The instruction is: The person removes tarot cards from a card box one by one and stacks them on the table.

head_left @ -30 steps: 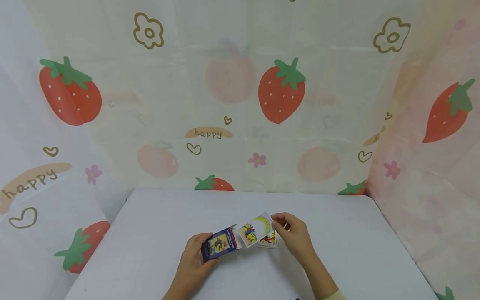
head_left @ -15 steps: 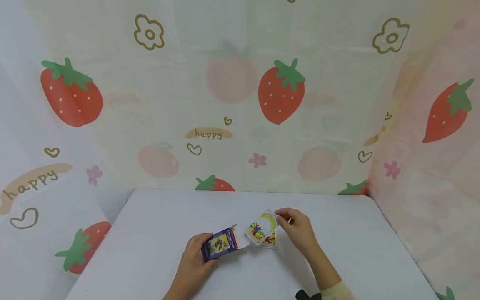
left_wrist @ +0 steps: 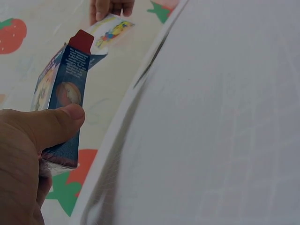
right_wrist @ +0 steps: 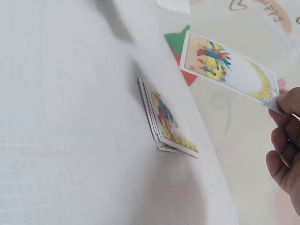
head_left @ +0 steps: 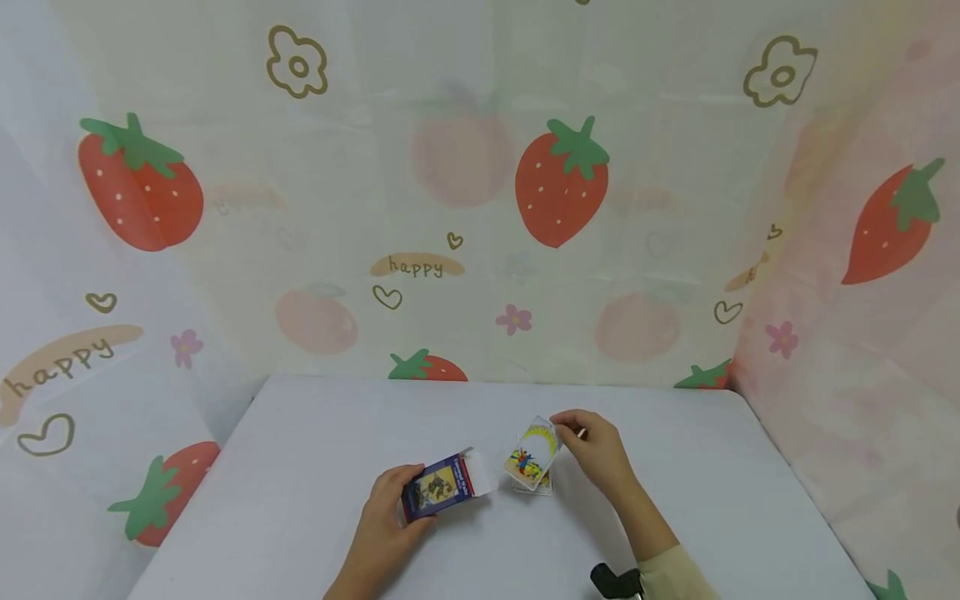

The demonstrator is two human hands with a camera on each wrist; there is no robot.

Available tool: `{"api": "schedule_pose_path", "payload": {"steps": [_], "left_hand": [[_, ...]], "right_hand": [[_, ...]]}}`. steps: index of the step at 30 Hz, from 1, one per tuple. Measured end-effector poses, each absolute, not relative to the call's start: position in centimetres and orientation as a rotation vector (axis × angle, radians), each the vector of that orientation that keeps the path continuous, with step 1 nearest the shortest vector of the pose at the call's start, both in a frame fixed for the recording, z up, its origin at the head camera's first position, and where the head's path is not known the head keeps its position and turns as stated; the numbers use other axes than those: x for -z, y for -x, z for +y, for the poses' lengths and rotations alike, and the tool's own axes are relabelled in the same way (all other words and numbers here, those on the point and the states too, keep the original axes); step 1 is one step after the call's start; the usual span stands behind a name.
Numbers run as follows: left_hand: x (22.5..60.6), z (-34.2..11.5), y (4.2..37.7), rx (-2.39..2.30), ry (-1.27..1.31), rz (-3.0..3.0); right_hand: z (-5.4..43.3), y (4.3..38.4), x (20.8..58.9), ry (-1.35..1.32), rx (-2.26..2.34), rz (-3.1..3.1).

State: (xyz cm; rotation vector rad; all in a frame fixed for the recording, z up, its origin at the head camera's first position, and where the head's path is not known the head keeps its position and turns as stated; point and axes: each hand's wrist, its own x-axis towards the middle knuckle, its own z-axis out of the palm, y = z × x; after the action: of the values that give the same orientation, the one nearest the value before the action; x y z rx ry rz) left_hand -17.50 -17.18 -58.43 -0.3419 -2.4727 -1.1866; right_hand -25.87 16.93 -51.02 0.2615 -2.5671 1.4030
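My left hand (head_left: 390, 508) grips a dark blue card box (head_left: 437, 488) with a picture on its front and its white end flap folded out to the right. In the left wrist view, the thumb presses the narrow printed side of the box (left_wrist: 70, 84), and a red tab stands up at its end. Between thumb and fingers my right hand (head_left: 600, 454) pinches the corner of one illustrated card (right_wrist: 229, 70) with a yellow arc. Below that raised card, a small stack of cards (right_wrist: 166, 122) lies face up on the table, partly covered by it in the head view.
The white table (head_left: 300, 533) spreads around both hands. Behind it and at both sides hang cloth walls (head_left: 465, 208) printed with strawberries. A black object (head_left: 617, 581) shows beside the right sleeve at the bottom of the head view.
My right hand has drawn the card rightward, away from the box's end, and it now overlaps the stack. The left hand and the box have stayed nearly in place.
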Motion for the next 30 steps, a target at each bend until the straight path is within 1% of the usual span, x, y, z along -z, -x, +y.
{"api": "schedule_pose_path", "payload": {"steps": [18, 30], "left_hand": [[58.4, -17.3, 17.4, 1.222, 0.329, -2.471], [58.4, -17.3, 17.3, 1.207, 0.335, -2.46]], "right_hand": [[16.3, 29.1, 51.8, -0.332, -1.347, -2.687], [15.7, 30.6, 52.6, -0.329, -1.353, -2.767]]}}
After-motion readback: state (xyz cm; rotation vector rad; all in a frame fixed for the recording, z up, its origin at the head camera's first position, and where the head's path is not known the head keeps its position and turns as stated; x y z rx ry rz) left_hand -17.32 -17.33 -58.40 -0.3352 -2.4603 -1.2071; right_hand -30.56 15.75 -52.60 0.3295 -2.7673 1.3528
